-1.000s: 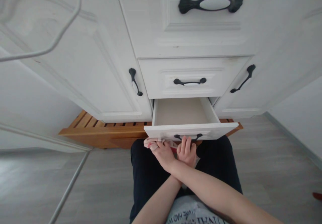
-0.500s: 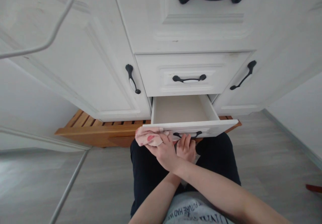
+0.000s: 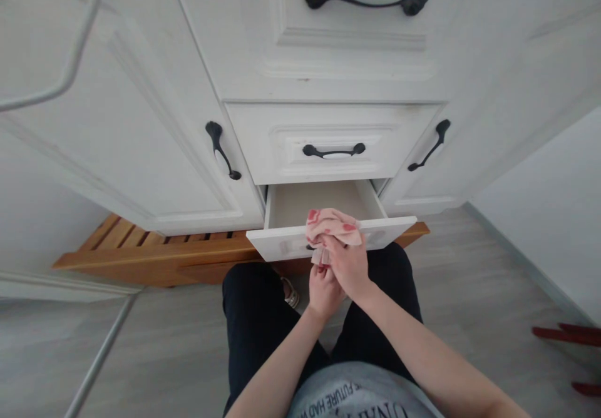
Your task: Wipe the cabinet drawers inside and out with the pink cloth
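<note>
My right hand [image 3: 351,269] presses a pink cloth with red spots [image 3: 331,225] over the top edge of a pulled-out bottom drawer [image 3: 275,243]. The cloth drapes over the middle of the drawer front, and a loose end hangs below. Just under it, my left hand [image 3: 323,291] is curled at the drawer's dark handle [image 3: 310,247]. Cloth and right hand hide most of that handle, and the left fingertips are partly covered. The drawer's pale inside [image 3: 300,202] shows nothing in it.
Above is a shut drawer [image 3: 263,136] with a dark handle, between cabinet doors [image 3: 154,130]. A slatted wooden bench [image 3: 154,258] runs below the cabinet. White metal tubing [image 3: 82,42] stands at left. Red-brown legs [image 3: 563,335] show at far right.
My right hand has moved the cloth rightward along the drawer's top edge, from its left corner to the middle. My arms no longer cross. The view has shifted slightly right.
</note>
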A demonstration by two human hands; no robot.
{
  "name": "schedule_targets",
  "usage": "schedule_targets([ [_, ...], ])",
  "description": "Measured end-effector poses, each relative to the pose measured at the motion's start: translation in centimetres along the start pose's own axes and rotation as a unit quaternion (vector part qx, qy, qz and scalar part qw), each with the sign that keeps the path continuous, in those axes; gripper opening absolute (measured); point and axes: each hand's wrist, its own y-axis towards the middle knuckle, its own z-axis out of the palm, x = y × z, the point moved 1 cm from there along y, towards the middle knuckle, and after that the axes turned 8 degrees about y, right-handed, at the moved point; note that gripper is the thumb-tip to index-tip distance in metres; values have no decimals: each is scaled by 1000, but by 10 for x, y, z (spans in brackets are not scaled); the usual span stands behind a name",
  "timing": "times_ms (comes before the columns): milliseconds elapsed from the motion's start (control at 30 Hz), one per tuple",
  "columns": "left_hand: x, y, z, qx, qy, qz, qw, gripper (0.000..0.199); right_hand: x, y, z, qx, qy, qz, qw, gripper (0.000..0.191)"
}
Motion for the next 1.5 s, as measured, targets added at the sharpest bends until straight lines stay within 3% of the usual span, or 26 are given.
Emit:
schedule_targets([
  [167, 7, 27, -22, -58, 84, 71, 992, 25, -80, 12, -42, -168, -56, 114, 977, 35],
  [300, 10, 49, -21, -63, 131, 72, 987, 25, -115, 16, -51, -188, -37, 162, 968, 36],
  [433, 20, 64, -13, -47, 219, 95, 970, 38, -124, 23, -39, -190, -22, 168, 967, 32],
  [567, 31, 82, -16, -10, 260, 108, 959, 39, -128, 36, -23, -207, 19, 192, 959, 34],
  [733, 33, 102, -24, 30, 241, 101, 965, 40, -133, 38, -12, -227, 68, 243, 941, 32],
  [967, 38, 119, -24, 44, 211, 94, 972, 37, -132, 19, -15, -276, 59, 245, 928, 37],
  [1133, 38, 126, -28, 34, 170, 90, 981, 33, -136, 44, 8, -219, 31, 216, 951, 58],
  [1233, 41, 111, -24, 6, 139, 85, 987, 46, -126, 54, 35, -204, 28, 226, 952, 63],
  [1333, 46, 69, -7, 9, 113, 50, 992, 58, -97, 58, 59, -167, 31, 203, 964, 63],
  [1433, 49, 8, 18, 127, 54, 1, 990, 76, -62, 58, 75, -82, 24, 168, 982, 64],
  [1500, 49, -31, 34, 217, 24, -56, 974, 73, -43, 57, 83, -38, -1, 145, 989, 62],
])
